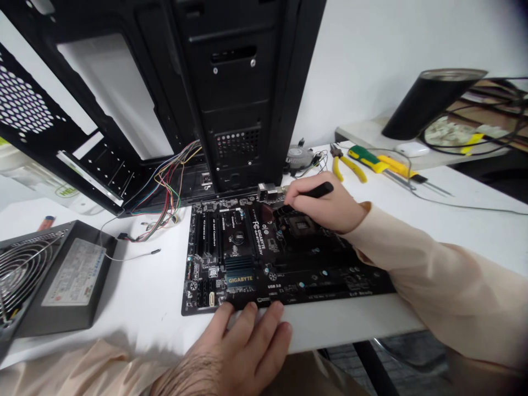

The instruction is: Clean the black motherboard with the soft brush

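A black motherboard (231,220) with GIGABYTE lettering lies flat on the white table. My left hand (235,346) is open, its fingers spread and their tips resting at the board's near edge. Over the far part of the board, my right hand (325,203) is closed around a slim black handle (319,191). It looks like a brush, with a blurred reddish-brown tip (267,213) low over the board beside the metal ports. The bare CPU socket (303,224) shows just below the right hand.
Behind the board stands an open black computer case (243,104), with loose coloured wires (169,190) at its foot. A power supply (74,275) sits at left. Farther right are a CPU cooler (299,158), pliers (348,166), screwdrivers (367,159) and a thin cable (466,208).
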Available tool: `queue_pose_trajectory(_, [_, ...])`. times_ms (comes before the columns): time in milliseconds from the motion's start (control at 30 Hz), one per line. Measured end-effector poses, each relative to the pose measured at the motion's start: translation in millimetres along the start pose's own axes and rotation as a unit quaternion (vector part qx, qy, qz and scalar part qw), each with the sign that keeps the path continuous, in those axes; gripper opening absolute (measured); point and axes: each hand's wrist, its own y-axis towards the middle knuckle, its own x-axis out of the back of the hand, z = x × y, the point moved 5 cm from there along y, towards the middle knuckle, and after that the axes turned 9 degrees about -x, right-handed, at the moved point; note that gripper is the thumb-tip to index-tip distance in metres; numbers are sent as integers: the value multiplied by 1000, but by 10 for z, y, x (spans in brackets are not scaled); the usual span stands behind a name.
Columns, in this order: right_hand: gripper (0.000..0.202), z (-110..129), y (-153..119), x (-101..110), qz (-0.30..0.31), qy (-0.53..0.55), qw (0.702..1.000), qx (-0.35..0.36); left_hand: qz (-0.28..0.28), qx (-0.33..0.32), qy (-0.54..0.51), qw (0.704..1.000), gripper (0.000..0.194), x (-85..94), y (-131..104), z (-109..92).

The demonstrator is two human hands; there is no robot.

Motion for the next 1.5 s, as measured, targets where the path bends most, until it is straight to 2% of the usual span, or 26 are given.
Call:
queue_pose_trajectory(300, [17, 12, -21, 13, -11, -3, 1000, 4, -2, 3, 1, 1000, 31, 7, 1, 2])
queue_pose_trajectory(500, [17, -24, -45, 67, -38, 36, 998, -16, 21, -11, 15, 1000, 30, -5, -9, -10])
queue_pose_trajectory(633, [14, -46, -88, 134, -113, 92, 989, -28, -3, -7, 8, 1000, 28, -12, -8, 1])
queue_pose_trajectory(733, [11, -13, -141, 187, -175, 121, 977, -1, -28, -16, 4, 999, 29, 2, 0, 0])
queue_pose_trajectory(833, [9, 40, -147, 156, -145, 102, 984, 27, -11, -7, 2, 1000, 29, 2, 7, 5])
queue_pose_trajectory(933, [11, 59, -114, 90, -84, 64, 994, 32, 7, -2, 2, 1000, 29, 8, 4, 0])
queue_pose_trajectory(1100, [13, 47, -58, 34, -39, 15, 999, 28, 25, -8, 10, 1000, 31, 4, -8, -7])
queue_pose_trajectory(1367, [16, 9, -25, 16, -26, -9, 1000, 11, -8, 0, -8, 1000, 31, 9, -2, 5])
queue_pose_trajectory(1500, [17, 28, -27, 26, -22, -15, 1000, 15, 1, -1, -11, 1000, 33, 12, 2, 7])
